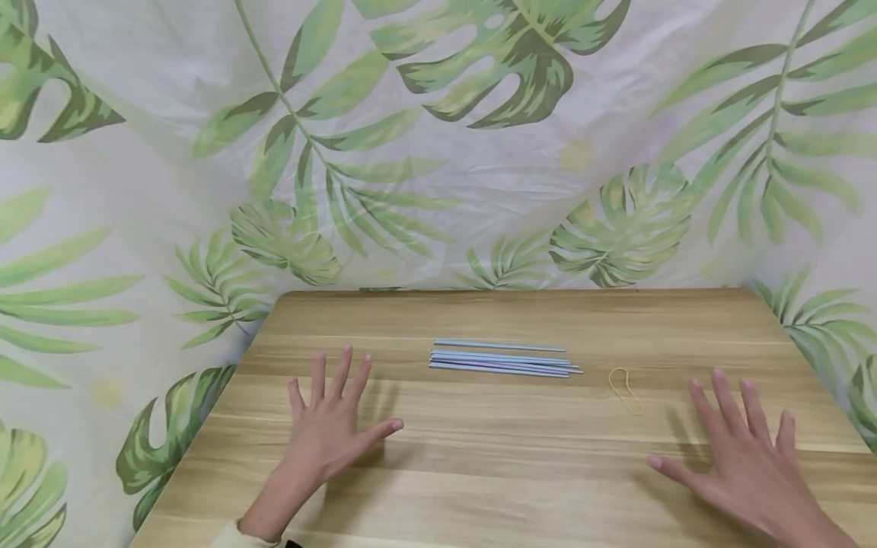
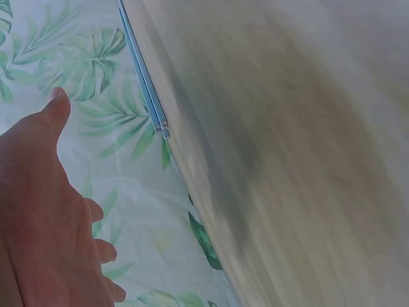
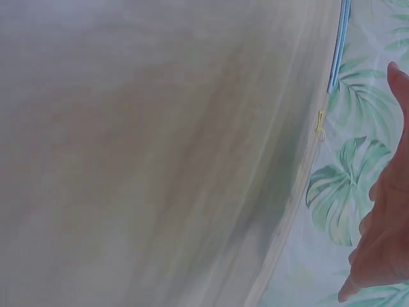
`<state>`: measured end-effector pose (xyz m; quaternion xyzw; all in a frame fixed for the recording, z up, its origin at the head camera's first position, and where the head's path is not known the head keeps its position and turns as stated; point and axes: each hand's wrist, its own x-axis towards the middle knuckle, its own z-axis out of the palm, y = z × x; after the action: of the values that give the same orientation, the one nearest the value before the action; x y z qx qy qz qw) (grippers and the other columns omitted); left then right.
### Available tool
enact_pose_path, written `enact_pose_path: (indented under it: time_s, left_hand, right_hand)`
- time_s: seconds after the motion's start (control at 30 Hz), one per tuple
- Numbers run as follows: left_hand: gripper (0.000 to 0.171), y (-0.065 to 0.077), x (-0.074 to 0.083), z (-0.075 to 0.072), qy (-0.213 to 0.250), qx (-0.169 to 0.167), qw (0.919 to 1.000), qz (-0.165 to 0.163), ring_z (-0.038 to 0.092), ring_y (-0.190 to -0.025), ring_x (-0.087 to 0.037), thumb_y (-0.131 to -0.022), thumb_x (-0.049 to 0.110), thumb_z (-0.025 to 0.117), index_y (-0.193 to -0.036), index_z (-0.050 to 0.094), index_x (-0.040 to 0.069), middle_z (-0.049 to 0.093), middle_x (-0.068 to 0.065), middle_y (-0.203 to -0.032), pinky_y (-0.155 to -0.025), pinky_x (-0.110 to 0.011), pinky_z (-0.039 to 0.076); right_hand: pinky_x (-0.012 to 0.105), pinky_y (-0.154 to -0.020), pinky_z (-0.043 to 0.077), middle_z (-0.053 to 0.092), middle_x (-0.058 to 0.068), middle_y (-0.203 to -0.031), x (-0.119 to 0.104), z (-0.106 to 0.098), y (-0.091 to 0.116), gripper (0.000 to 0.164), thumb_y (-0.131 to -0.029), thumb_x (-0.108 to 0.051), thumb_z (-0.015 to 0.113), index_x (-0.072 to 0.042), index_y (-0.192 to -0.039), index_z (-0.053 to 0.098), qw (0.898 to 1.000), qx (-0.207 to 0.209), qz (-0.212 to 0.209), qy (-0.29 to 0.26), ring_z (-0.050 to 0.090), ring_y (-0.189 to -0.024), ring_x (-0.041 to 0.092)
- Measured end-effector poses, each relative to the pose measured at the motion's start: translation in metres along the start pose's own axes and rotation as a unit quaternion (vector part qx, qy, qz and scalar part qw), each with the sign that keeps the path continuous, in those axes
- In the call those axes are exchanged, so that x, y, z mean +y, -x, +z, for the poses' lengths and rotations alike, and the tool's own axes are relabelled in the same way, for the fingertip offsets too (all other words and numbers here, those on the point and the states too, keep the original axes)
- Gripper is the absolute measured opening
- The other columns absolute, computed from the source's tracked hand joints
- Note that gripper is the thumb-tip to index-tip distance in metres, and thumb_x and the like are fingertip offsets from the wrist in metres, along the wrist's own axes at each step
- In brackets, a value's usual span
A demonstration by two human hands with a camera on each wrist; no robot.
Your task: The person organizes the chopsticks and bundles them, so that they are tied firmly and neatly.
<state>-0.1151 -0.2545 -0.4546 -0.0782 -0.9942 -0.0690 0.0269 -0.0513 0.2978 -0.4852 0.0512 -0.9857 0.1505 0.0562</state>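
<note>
Several thin blue and purple sticks (image 1: 503,363) lie side by side near the middle of the table, one of them a little apart at the back. To their right is a yellow rubber band (image 1: 625,392), lying in a narrow loop. My left hand (image 1: 329,434) hovers left of the sticks with its fingers spread, holding nothing. On the far right my right hand (image 1: 750,457) is likewise spread and holds nothing, nearest to the rubber band. The left wrist view catches the stick ends (image 2: 150,96); the right wrist view has the rubber band (image 3: 320,125) beyond the tabletop's near part.
The wood-grain table (image 1: 479,472) has its back edge against a hanging cloth (image 1: 479,190) printed with green leaves. That cloth also runs down along the left and right sides of the table.
</note>
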Motion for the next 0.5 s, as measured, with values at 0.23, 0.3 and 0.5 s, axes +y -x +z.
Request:
enact_pose_path:
  time_s: [0.23, 0.3, 0.5]
  left_hand:
    - [0.113, -0.013, 0.014, 0.006, -0.001, 0.009, 0.9997, 0.022, -0.007, -0.167, -0.047, -0.087, 0.090, 0.056, -0.173, 0.021, 0.027, 0.004, -0.008, -0.183, -0.120, -0.085, -0.003]
    - [0.113, -0.017, 0.017, 0.007, -0.002, 0.015, 0.9995, 0.029, -0.004, -0.167, -0.047, -0.087, 0.089, 0.058, -0.173, 0.023, 0.025, 0.007, -0.009, -0.182, -0.120, -0.085, -0.001]
    - [0.112, -0.028, 0.025, 0.009, -0.006, 0.019, 0.9987, 0.048, -0.002, -0.167, -0.046, -0.087, 0.088, 0.059, -0.172, 0.025, 0.024, 0.007, -0.008, -0.182, -0.121, -0.084, 0.001]
  right_hand:
    - [0.073, -0.115, -0.031, -0.013, 0.011, -0.181, -0.015, 0.004, -0.015, 0.125, -0.087, -0.070, 0.076, -0.014, -0.174, 0.006, 0.999, 0.004, -0.034, -0.020, -0.027, -0.164, 0.035]
    - [0.071, -0.116, -0.031, -0.012, 0.011, -0.181, -0.018, 0.005, -0.018, 0.125, -0.087, -0.071, 0.076, -0.015, -0.174, 0.007, 0.999, 0.005, -0.040, -0.019, -0.027, -0.164, 0.033]
    - [0.070, -0.117, -0.030, -0.007, 0.013, -0.182, -0.024, 0.006, -0.031, 0.127, -0.085, -0.075, 0.075, -0.012, -0.174, 0.011, 0.998, 0.013, -0.055, -0.007, -0.023, -0.165, 0.035]
